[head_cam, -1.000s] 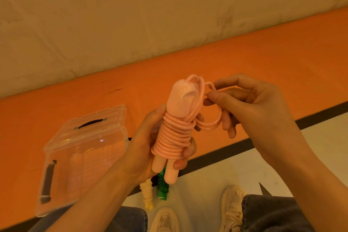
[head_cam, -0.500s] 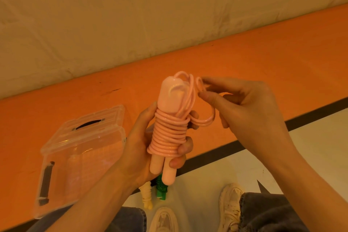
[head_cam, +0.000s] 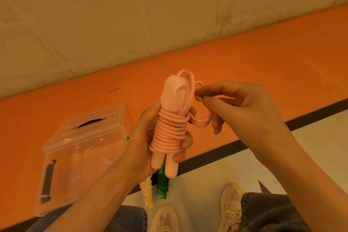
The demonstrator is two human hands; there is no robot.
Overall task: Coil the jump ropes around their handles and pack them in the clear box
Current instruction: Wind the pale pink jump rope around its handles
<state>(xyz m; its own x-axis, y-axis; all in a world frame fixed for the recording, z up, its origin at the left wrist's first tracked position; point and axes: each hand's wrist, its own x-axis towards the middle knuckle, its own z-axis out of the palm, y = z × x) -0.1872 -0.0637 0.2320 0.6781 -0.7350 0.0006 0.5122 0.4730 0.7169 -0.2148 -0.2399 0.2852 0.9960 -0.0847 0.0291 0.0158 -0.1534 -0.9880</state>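
Left grip [head_cam: 150,137] curled upright, right grip [head_cam: 235,105] pinching beside it.

Person seen from above: bare forearms, left hand [head_cam: 139,145] and right hand [head_cam: 243,107] without rings or sleeves; grey denim trousers [head_cam: 271,213] at six o'clock; scuffed cream lace-up sneakers [head_cam: 232,207].

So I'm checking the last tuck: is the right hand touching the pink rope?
Touching. The head view shows the right hand pinching a loose loop of the pink rope between thumb and forefinger.
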